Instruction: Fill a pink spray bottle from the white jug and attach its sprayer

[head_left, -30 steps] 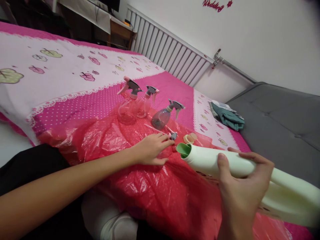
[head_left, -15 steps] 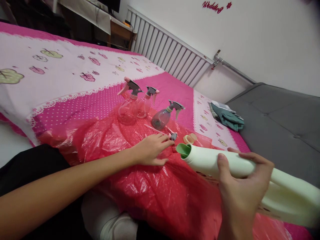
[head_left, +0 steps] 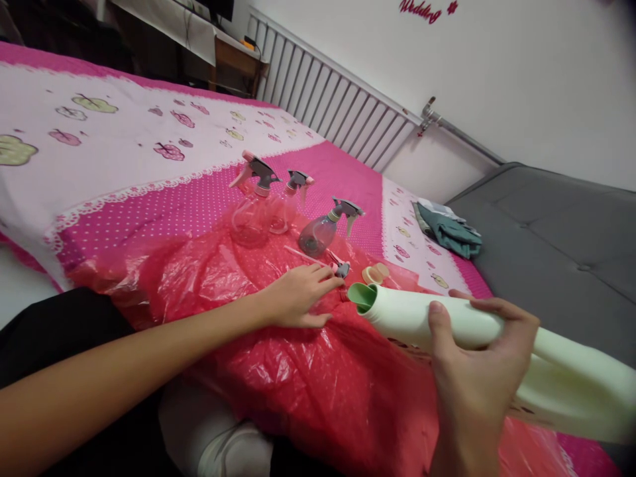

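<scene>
My right hand grips a large pale green jug, tipped on its side with its open mouth toward the left. A green pouring spout shows inside that mouth. Just left of it, my left hand curves round what seems to be a clear bottle; only its neck rim shows, and the red plastic comes through it. Whether liquid is flowing I cannot make out. Beyond my left fingers lies a loose grey-and-pink spray head with a thin tube. A pale yellow cap rests behind the jug's mouth.
A grey spray bottle and two clear pink-trigger ones, a taller and a shorter, stand on crumpled red plastic sheeting. Beneath is a bed with a pink patterned cover. Folded clothes lie near the grey headboard.
The whole view has shifted slightly, so everything sits a little further left. Both hands and the jug hold nearly the same positions relative to each other.
</scene>
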A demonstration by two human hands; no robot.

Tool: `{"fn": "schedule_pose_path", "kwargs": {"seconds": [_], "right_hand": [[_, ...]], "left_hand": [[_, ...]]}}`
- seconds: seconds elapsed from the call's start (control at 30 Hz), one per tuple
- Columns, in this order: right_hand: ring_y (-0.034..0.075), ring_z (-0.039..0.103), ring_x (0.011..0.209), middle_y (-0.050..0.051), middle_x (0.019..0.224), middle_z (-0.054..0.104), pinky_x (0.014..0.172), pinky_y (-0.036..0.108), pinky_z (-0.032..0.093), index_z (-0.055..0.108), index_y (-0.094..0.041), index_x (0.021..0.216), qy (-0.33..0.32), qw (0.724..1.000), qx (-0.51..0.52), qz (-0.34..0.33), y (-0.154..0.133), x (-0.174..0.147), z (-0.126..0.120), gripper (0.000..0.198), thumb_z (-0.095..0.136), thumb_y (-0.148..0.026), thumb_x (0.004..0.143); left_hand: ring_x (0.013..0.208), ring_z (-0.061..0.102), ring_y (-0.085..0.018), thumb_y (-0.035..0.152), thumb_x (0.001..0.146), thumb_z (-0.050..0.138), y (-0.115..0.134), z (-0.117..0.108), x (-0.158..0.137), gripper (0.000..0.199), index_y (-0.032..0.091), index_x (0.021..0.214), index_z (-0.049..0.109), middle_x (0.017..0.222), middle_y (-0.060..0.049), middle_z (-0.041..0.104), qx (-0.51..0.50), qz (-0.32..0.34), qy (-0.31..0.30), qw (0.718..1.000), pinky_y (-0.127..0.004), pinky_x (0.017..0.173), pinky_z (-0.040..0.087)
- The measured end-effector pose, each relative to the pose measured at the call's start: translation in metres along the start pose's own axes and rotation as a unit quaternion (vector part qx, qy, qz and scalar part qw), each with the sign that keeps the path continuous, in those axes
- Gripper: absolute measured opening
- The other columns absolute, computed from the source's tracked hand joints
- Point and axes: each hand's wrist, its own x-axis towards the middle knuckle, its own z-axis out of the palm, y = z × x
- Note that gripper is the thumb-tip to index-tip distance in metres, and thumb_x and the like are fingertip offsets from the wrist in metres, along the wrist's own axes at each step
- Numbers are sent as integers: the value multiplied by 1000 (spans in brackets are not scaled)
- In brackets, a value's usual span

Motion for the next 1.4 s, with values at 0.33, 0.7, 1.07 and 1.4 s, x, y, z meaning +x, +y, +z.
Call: {"fn": "schedule_pose_path", "kwargs": {"seconds": [0.33, 0.7, 1.07, 1.4], "right_hand": [[37, 72, 122, 11, 123, 74, 107, 63, 53, 58, -23, 114, 1, 1000, 1, -3, -1, 1, 0, 57, 84, -56, 76], [35, 72, 119, 10, 122, 75, 105, 59, 55, 58, -24, 115, 2, 1000, -3, 1, -2, 0, 2, 58, 84, -58, 76], [36, 72, 121, 11, 123, 76, 108, 60, 53, 58, -23, 116, 1, 1000, 7, -14, -2, -1, 0, 56, 85, -53, 78], [35, 72, 120, 11, 123, 76, 106, 58, 54, 58, -24, 116, 3, 1000, 2, -14, -1, -1, 0, 56, 85, -54, 77]], "left_hand": [[112, 70, -36, 32, 95, 71, 0, -1, 1, 49, 11, 139, 63, 128, -20, 71, -4, 3, -1, 1000, -50, 99, 60], [114, 71, -36, 32, 95, 72, 0, 0, 0, 49, 14, 140, 62, 128, -19, 71, -2, 7, 2, 1000, -49, 100, 60], [113, 71, -35, 32, 94, 73, 0, -1, 0, 50, 13, 140, 62, 128, -19, 71, 2, 6, 1, 1000, -48, 100, 59], [115, 71, -35, 33, 95, 73, -1, 0, 0, 52, 12, 141, 62, 131, -20, 71, 9, 10, -1, 1000, -48, 101, 59]]}}
